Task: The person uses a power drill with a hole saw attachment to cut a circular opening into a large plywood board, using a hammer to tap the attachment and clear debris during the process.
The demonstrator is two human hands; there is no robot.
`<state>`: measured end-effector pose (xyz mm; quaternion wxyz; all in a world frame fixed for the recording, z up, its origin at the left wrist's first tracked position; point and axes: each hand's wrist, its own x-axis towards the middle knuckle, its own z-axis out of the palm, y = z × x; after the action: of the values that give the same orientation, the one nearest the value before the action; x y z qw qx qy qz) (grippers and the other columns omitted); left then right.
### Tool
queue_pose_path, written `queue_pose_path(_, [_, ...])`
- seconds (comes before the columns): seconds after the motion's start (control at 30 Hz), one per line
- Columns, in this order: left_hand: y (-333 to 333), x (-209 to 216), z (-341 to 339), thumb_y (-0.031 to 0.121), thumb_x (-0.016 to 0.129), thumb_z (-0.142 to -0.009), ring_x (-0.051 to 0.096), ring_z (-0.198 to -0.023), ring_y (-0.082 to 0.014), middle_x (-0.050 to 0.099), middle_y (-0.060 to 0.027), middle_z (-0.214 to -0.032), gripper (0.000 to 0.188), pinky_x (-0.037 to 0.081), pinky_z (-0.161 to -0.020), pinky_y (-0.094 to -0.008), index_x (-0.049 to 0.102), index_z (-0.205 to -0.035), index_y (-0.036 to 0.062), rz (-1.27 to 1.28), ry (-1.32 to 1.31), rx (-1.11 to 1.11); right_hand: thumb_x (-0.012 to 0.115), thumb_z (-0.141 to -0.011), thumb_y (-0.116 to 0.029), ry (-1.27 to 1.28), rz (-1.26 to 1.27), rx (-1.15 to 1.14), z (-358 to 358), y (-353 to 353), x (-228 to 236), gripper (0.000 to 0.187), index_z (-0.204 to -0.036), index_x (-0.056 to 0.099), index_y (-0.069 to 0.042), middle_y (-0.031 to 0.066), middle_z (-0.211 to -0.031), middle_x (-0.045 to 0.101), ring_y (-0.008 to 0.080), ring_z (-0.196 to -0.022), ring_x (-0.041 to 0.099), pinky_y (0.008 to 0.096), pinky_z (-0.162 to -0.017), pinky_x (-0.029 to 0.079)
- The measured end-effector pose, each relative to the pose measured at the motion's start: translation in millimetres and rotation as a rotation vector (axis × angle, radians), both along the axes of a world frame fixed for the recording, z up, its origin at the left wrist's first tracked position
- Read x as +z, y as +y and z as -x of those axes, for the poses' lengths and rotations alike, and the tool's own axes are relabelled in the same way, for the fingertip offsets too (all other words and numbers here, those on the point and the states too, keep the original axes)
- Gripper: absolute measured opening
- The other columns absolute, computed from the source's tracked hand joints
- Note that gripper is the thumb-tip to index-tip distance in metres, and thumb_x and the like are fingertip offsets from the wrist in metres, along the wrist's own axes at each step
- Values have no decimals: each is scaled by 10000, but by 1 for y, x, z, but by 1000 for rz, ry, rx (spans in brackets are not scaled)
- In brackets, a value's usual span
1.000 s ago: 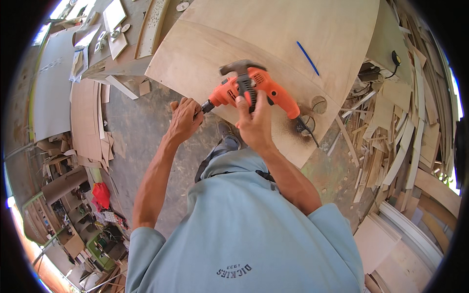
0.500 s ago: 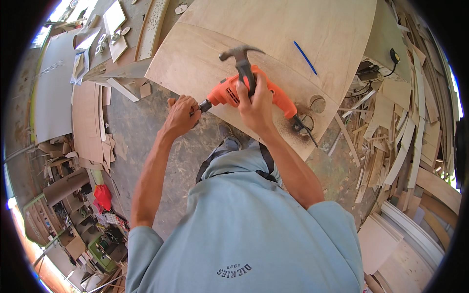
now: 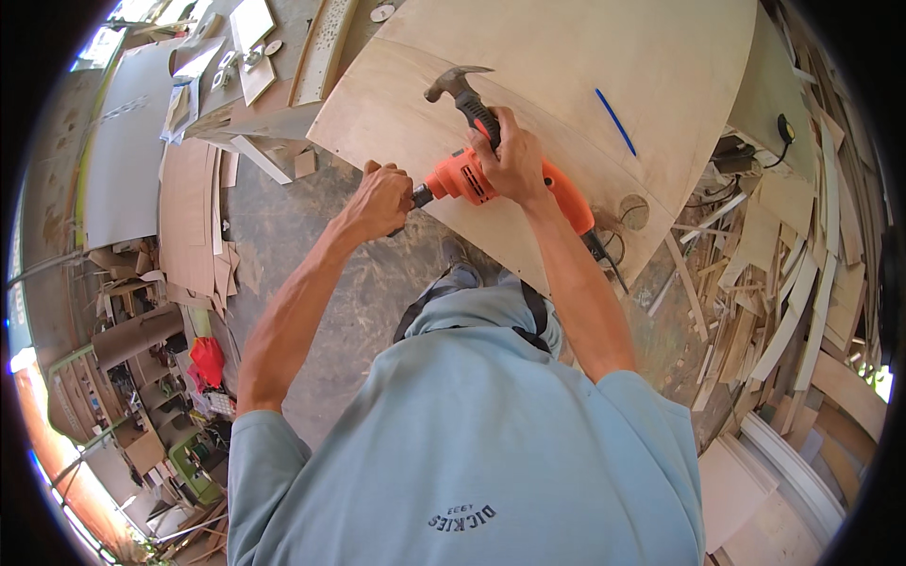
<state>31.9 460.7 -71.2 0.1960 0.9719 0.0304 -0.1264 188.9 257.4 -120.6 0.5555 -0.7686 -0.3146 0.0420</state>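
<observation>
An orange power drill (image 3: 567, 200) lies across the near edge of the plywood sheet, chuck to the left and cord end to the right. My left hand (image 3: 376, 200) is closed at the front of its black chuck (image 3: 422, 195). A short dark piece pokes out below those fingers; its kind is hidden. My right hand (image 3: 515, 162) is wrapped round the dark, red-marked handle of a claw hammer (image 3: 460, 82), just over the drill's body. The hammer's metal head points up and left, above the plywood.
A blue pen (image 3: 615, 123) lies on the plywood sheet (image 3: 557, 57), near a cut circle (image 3: 634, 212). Offcut strips (image 3: 802, 292) are piled at the right. Cardboard sheets (image 3: 187, 217) and cluttered shelves (image 3: 160, 368) stand at the left. A side table holds metal parts (image 3: 252, 58).
The hammer and my right hand have risen from the drill, and the hammer head has swung left. My left hand stays at the chuck. The whole view has shifted slightly.
</observation>
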Motion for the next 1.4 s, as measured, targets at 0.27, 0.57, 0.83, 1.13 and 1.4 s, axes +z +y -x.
queue_pose_path(0.27, [-9, -3, 6, 53, 776, -762, 653, -747, -313, 675, -148, -760, 96, 490, -725, -418, 731, -800, -22, 3, -157, 180, 673, -935, -270, -6, -20, 30, 1, -5, 0, 309, -1115, 586, -35, 131, -689, 665, 349, -601, 677, 449, -564, 518])
queue_pose_path(0.57, [-18, 3, 5, 95, 795, -792, 638, -771, -335, 677, -158, -777, 130, 488, -730, -434, 724, -804, -13, 31, -168, 239, 678, -932, -261, 23, -35, 5, 1, -8, 0, 297, -1117, 600, -43, 127, -703, 669, 339, -600, 668, 443, -576, 518])
queue_pose_path(0.83, [-26, -9, 7, 29, 746, -822, 609, -853, -353, 667, -158, -806, 66, 466, -818, -450, 695, -839, -8, 59, -157, 446, 712, -900, -193, 57, -23, 57, -1, -15, 7, 297, -1113, 589, -26, 137, -738, 684, 315, -619, 675, 416, -583, 516])
queue_pose_path(1.13, [-36, -16, 17, -18, 686, -861, 596, -905, -347, 657, -148, -872, 34, 456, -841, -455, 663, -882, -5, -156, -353, 307, 708, -909, -206, 61, -62, 66, 1, -16, 4, 313, -1135, 582, -30, 130, -731, 679, 313, -621, 673, 417, -576, 503])
queue_pose_path(1.4, [-40, -11, 17, -2, 710, -864, 604, -845, -332, 651, -131, -854, 102, 481, -771, -436, 683, -962, 15, 75, -350, 463, 692, -945, -266, 19, -100, 50, -1, -16, -3, 313, -1143, 601, -41, 85, -692, 641, 237, -538, 602, 363, -532, 468])
